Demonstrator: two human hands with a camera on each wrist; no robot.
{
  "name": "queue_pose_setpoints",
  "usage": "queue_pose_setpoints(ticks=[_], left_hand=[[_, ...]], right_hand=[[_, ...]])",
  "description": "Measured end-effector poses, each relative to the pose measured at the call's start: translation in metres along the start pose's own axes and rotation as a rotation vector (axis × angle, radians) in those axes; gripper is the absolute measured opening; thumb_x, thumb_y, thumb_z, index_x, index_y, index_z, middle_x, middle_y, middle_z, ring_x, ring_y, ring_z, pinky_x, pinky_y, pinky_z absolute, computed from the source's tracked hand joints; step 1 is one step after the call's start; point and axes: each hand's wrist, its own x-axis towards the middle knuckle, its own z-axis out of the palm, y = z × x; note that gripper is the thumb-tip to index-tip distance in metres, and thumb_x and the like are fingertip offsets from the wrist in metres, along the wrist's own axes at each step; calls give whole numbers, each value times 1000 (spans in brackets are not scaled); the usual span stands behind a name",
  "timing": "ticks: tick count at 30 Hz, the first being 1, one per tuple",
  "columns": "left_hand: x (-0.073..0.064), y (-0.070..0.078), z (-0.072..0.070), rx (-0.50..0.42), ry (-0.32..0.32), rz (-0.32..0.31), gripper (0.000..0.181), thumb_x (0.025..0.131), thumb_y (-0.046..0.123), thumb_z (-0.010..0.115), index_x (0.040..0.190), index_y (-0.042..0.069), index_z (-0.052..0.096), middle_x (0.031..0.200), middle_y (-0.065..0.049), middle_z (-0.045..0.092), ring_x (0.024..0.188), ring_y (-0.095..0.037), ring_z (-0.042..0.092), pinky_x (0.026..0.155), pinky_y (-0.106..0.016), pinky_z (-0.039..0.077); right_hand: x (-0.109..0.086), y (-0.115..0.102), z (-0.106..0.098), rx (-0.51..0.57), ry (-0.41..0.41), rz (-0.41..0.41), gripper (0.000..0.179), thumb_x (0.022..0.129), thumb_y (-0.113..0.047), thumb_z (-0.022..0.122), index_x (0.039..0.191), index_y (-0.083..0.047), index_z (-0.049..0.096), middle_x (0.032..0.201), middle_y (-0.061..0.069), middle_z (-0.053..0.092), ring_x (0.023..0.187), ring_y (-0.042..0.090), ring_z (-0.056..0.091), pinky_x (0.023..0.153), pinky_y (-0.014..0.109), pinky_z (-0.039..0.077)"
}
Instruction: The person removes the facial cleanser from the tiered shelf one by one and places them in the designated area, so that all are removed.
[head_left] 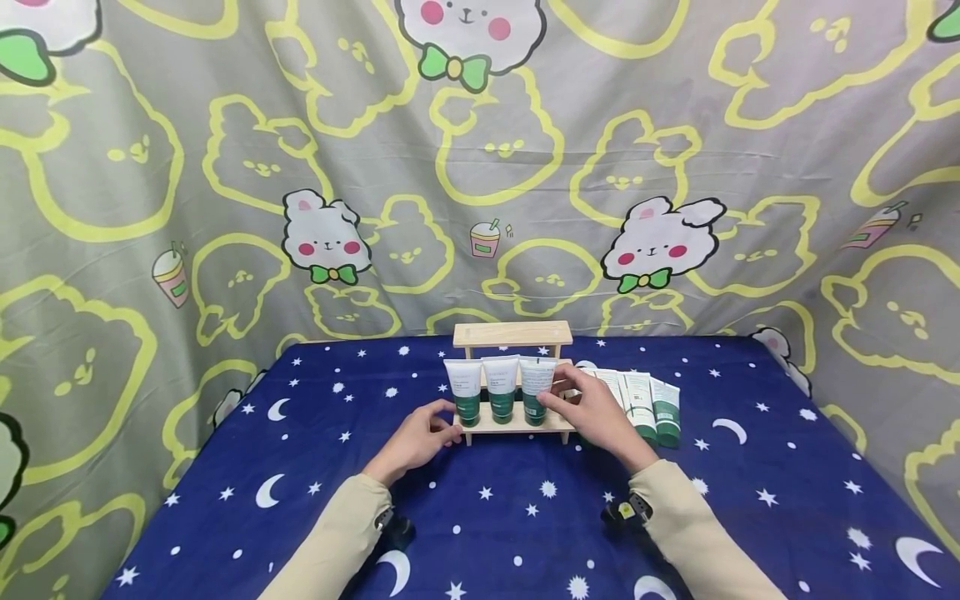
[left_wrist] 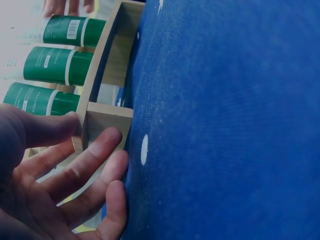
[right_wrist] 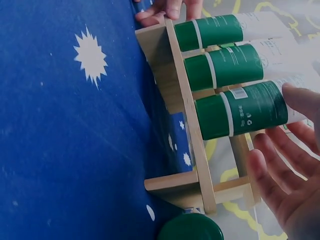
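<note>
On the lowest step of a small wooden rack (head_left: 489, 426) stand three white-and-green squeeze tubes in a row, green caps down. My right hand (head_left: 595, 406) pinches the rightmost tube (right_wrist: 257, 110) by its upper part, thumb in front and fingers behind; its cap meets the step. Its back label with a barcode faces me. The middle tube (head_left: 501, 388) and the left tube (head_left: 465, 392) stand upright beside it. At the rack's left front corner, my left hand (head_left: 417, 435) holds the step's end between thumb and fingers, as the left wrist view shows.
Several more tubes (head_left: 666, 412) lie side by side right of the rack, partly behind my right hand. The rack's upper step (head_left: 513, 333) rises behind the row. A dark blue star-and-moon cloth (head_left: 510, 533) covers the table, and a patterned curtain (head_left: 517, 225) hangs behind it.
</note>
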Motion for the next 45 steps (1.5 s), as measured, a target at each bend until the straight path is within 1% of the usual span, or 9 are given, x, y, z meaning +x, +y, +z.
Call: queue_pose_setpoints(ticks=[7, 15, 21, 25, 31, 38, 41, 45], left_hand=[[-1, 1, 0, -4, 2, 7, 26, 96, 9, 69, 122, 4, 64, 80, -12, 75, 75, -23, 69, 68, -29, 49], [0, 0, 0, -11, 2, 5, 27, 96, 8, 69, 122, 3, 64, 81, -12, 75, 75, -22, 69, 68, -29, 49], [0, -1, 1, -11, 5, 4, 27, 96, 8, 69, 123, 4, 64, 81, -12, 75, 75, -21, 69, 68, -29, 49], [1, -1, 1, -10, 6, 4, 28, 96, 7, 69, 123, 3, 64, 81, -12, 75, 75, -21, 69, 68, -29, 49], [1, -2, 1, -6, 0, 2, 29, 97, 8, 69, 124, 3, 63, 82, -11, 75, 75, -20, 69, 68, -29, 49], [-1, 0, 0, -3, -12, -3, 30, 97, 8, 69, 126, 2, 62, 83, -11, 75, 76, -20, 69, 68, -29, 49], [-1, -1, 0, -6, -11, -8, 30, 97, 8, 69, 126, 2, 62, 83, -11, 75, 76, -21, 68, 68, -30, 48], [-1, -1, 0, -6, -11, -6, 31, 97, 9, 69, 126, 2, 62, 83, -11, 75, 76, -21, 68, 68, -30, 49]], right_hand=[[0, -3, 3, -17, 43, -22, 21, 94, -23, 76, 107, -11, 63, 102, 7, 73, 96, 24, 70, 81, 38, 57], [0, -3, 2, -35, 58, -32, 24, 95, -27, 74, 113, -12, 67, 105, 6, 74, 97, 21, 70, 81, 37, 57], [0, -6, -5, -67, 92, -34, 25, 96, -26, 74, 115, -11, 66, 104, 7, 74, 98, 23, 70, 82, 39, 57], [1, -8, -15, -65, 119, -30, 24, 96, -26, 73, 112, -9, 65, 106, 11, 74, 101, 26, 71, 84, 43, 58], [2, -6, -33, -78, 168, -29, 25, 97, -27, 72, 111, -8, 64, 108, 13, 73, 104, 31, 70, 86, 49, 57], [-1, -5, -58, -114, 211, -8, 36, 100, -33, 69, 124, -6, 64, 110, 15, 71, 104, 32, 68, 91, 53, 54], [-2, -4, -69, -110, 233, 4, 40, 100, -35, 68, 127, -5, 63, 112, 16, 71, 104, 32, 67, 92, 49, 52], [-5, -2, -86, -106, 276, 33, 45, 101, -37, 66, 132, -5, 60, 116, 17, 70, 105, 27, 65, 86, 31, 50]])
